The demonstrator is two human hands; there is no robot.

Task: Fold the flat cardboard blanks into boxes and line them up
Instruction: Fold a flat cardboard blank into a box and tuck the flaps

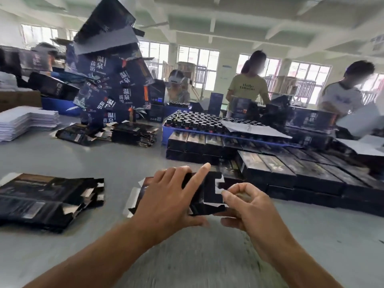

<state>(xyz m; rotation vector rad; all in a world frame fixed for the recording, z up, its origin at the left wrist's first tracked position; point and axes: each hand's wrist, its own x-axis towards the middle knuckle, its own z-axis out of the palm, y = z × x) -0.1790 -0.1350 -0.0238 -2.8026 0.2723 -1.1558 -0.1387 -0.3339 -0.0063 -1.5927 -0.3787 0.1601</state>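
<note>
- Busy packing room with big windows, and we're working at a long grey table (128,163) with other people across from us
- Our left hand (166,196) lies over the dark cardboard blank (207,196) right in front of us, thumb curled under the near edge and forefinger stretched out along the top, so it's gripping the piece
- Our right hand (247,206) is half curled, thumb and forefinger pinching a flap at the blank's right end; the other fingers are loosely bent
- That blank looks partly opened, not yet a box, with white undersides showing at the cut tabs
- Our guess is it's thin printed card: light, springy along the creases, a bit glossy so it could slide under the fingers, and easy to dent at the corners
- Best hold is probably on the panels close to the score lines, then push the tabs in from their ends rather than squeezing the middle
- Just left sits a stack of flat blanks (47,200) waiting their turn
- To the right, finished boxes (291,171) are lined up in rows on the table, so the new one likely goes at the near end
- Further back there's a blue tray (166,129) of small bottles (199,119), a pile of white sheets (27,121) on the far left, and a wobbly tower of printed cartons (112,80)
</note>
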